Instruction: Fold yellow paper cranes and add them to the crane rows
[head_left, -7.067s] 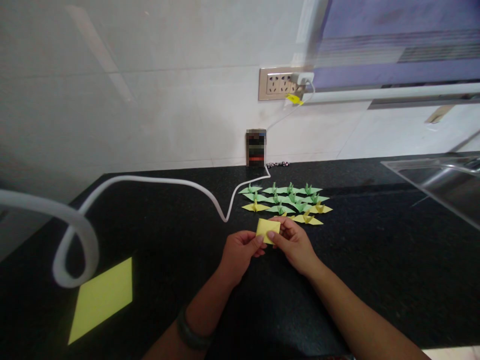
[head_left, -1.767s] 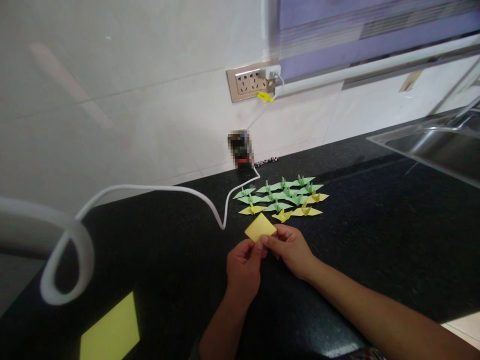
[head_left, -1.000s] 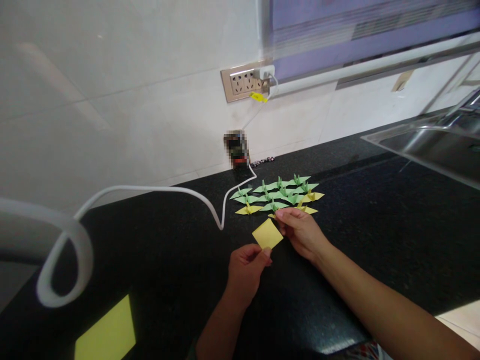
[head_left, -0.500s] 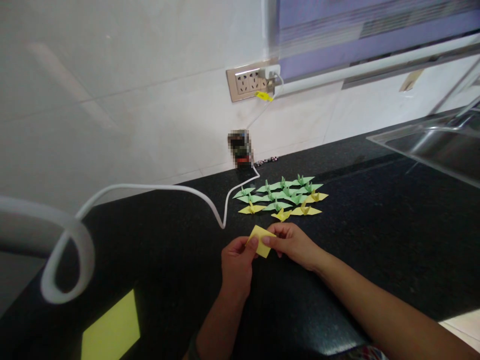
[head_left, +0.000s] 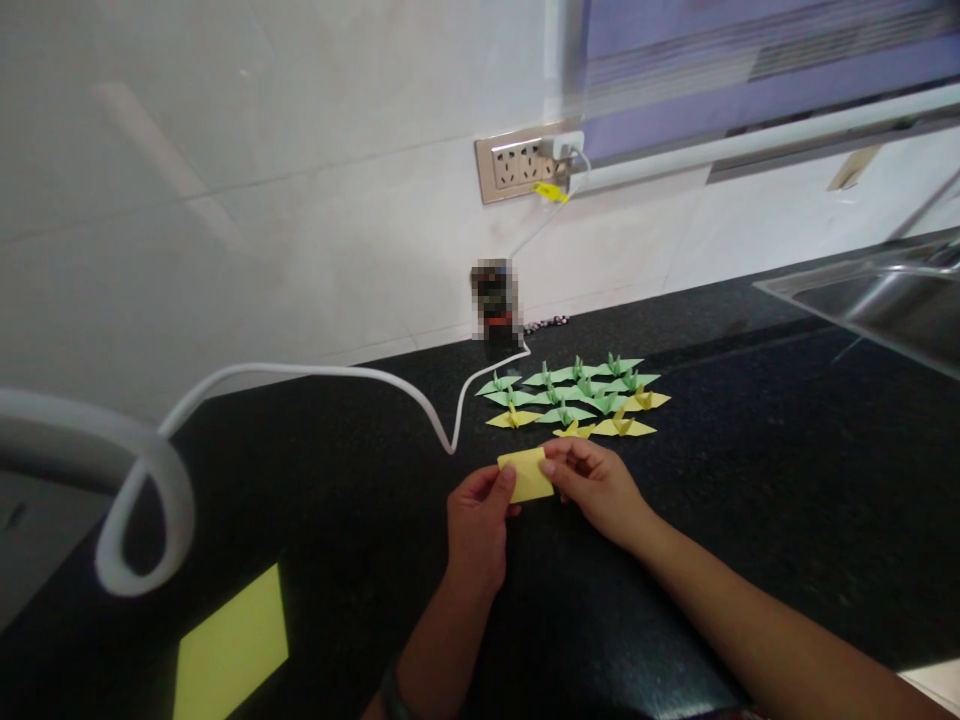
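Observation:
A small folded piece of yellow paper (head_left: pixel 529 474) is held up between my two hands, above the dark counter. My left hand (head_left: pixel 481 515) pinches its left side, thumb on top. At the right edge, my right hand (head_left: pixel 596 490) grips it between thumb and fingers. Just beyond my hands stand several folded paper cranes in rows, green cranes (head_left: pixel 564 412) mostly behind and yellow cranes (head_left: pixel 622 427) mostly nearer. A stack or sheet of yellow paper (head_left: pixel 232 645) lies on the counter at the lower left.
A white cable (head_left: pixel 360 372) loops across the counter (head_left: pixel 360 560) from the left to a blurred-out object (head_left: pixel 495 300) by the wall. Above it is a wall socket (head_left: pixel 517 165) with a white plug. A metal sink (head_left: pixel 885 300) is at the right.
The yellow paper has turned in my hands, from a diamond angle to nearly level, edge on top. My fingers have shifted slightly along it. The whole view has moved a little.

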